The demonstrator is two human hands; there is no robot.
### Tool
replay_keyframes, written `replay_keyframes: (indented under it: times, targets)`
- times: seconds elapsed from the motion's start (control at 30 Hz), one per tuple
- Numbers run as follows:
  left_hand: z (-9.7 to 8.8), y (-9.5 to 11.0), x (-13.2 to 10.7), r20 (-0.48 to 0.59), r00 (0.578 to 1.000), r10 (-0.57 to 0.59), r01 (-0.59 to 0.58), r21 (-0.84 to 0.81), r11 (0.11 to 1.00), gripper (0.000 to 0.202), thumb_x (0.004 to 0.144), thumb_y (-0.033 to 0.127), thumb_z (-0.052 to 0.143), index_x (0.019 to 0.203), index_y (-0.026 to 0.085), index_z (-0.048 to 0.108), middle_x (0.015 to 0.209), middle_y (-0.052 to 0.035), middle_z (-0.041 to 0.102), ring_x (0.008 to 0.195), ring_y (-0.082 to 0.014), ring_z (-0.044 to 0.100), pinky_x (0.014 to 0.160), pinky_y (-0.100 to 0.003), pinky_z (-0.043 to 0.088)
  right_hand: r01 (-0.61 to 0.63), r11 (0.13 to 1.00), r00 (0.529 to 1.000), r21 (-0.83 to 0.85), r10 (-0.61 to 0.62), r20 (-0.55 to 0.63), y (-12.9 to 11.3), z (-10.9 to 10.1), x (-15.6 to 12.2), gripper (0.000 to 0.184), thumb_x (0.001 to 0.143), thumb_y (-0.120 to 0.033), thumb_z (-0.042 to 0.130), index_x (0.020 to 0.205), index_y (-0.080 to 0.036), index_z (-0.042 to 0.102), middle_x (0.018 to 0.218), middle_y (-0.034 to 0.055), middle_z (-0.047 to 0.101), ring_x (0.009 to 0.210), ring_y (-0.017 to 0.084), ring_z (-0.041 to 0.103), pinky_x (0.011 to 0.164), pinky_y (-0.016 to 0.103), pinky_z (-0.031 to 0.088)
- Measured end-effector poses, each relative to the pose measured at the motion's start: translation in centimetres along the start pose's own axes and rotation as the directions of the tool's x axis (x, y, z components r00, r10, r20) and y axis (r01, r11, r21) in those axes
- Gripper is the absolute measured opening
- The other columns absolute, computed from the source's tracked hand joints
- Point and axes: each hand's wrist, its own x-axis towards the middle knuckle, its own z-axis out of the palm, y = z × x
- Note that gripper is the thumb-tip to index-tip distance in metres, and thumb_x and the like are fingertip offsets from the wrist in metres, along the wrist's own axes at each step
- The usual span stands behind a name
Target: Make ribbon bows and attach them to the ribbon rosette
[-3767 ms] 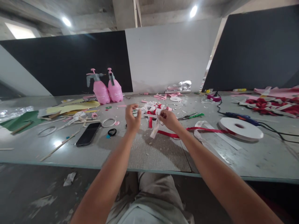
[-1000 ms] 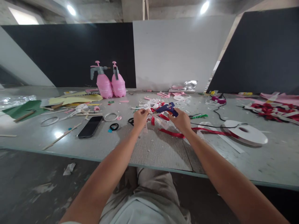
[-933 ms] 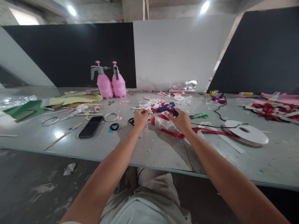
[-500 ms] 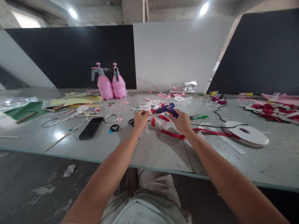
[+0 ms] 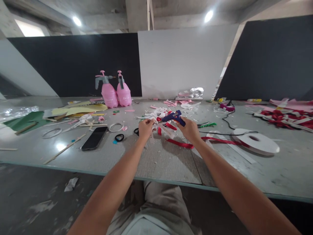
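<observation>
My right hand (image 5: 189,130) is closed round a blue glue gun (image 5: 172,117), its nozzle pointing left toward my other hand. My left hand (image 5: 145,128) pinches a white ribbon piece (image 5: 155,125) just in front of the nozzle. Both hands hover over a heap of white and red ribbon loops (image 5: 160,114) on the grey table (image 5: 156,160). A red ribbon strip (image 5: 179,143) lies under my right wrist. The gun's black cord (image 5: 227,132) trails off to the right.
A white ribbon spool (image 5: 254,141) lies right of my hands. A black phone (image 5: 94,138), rings and sticks lie to the left. Two pink spray bottles (image 5: 114,92) stand at the back. Green-handled scissors (image 5: 205,124) and a red-white ribbon pile (image 5: 286,116) are further right.
About four seconds ago both hands held only ribbon and the glue gun lay by the spool. My right hand now holds the gun at the ribbon. In the last second the hands barely shifted.
</observation>
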Motion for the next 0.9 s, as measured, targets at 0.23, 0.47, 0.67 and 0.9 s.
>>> replay_keyframes:
  times: [0.23,0.47,0.67,0.9]
  targets:
    - [0.1,0.4,-0.2,0.001,0.999,-0.043,0.043,-0.025,0.999,0.029,0.076,0.045,0.064,0.071,0.016,0.062,0.061,0.0008,0.061,0.044,-0.0131,0.06,0.038,-0.02,0.04,-0.004,1.0,1.0,-0.027,0.004,-0.008,0.3,0.2,0.0,0.048,0.087,-0.043,0.055,0.125,-0.015,0.064,0.114,0.0142,0.071,0.101,0.03,0.066,0.087,0.038,0.048]
    - [0.2,1.1,-0.5,0.016,0.999,-0.042,0.042,0.007,0.999,0.03,0.076,0.046,0.064,0.072,0.016,0.062,0.057,0.0001,0.06,0.044,-0.0151,0.062,0.037,-0.02,0.037,-0.022,0.999,0.999,-0.028,0.02,-0.049,-0.1,0.1,-0.2,0.05,0.083,-0.045,0.06,0.125,-0.016,0.063,0.117,0.0138,0.069,0.102,0.029,0.065,0.087,0.038,0.048]
    - [0.1,0.7,-0.2,0.031,0.999,-0.032,0.032,0.007,0.999,0.028,0.076,0.045,0.063,0.071,0.017,0.061,0.057,0.0004,0.061,0.046,-0.0157,0.063,0.038,-0.02,0.038,-0.062,0.998,0.994,-0.028,0.059,-0.092,-0.2,-0.5,-0.3,0.051,0.083,-0.042,0.06,0.128,-0.018,0.06,0.121,0.0133,0.067,0.102,0.03,0.064,0.087,0.04,0.048]
    - [-0.3,1.3,-0.7,0.02,0.999,-0.031,0.031,0.001,1.0,0.029,0.076,0.045,0.061,0.074,0.016,0.061,0.058,0.0011,0.06,0.042,-0.0121,0.059,0.039,-0.019,0.039,-0.19,0.937,0.957,0.294,0.244,-0.157,0.7,-3.1,2.0,0.055,0.074,-0.054,0.066,0.112,-0.014,0.067,0.09,0.0085,0.071,0.076,0.023,0.064,0.069,0.033,0.049]
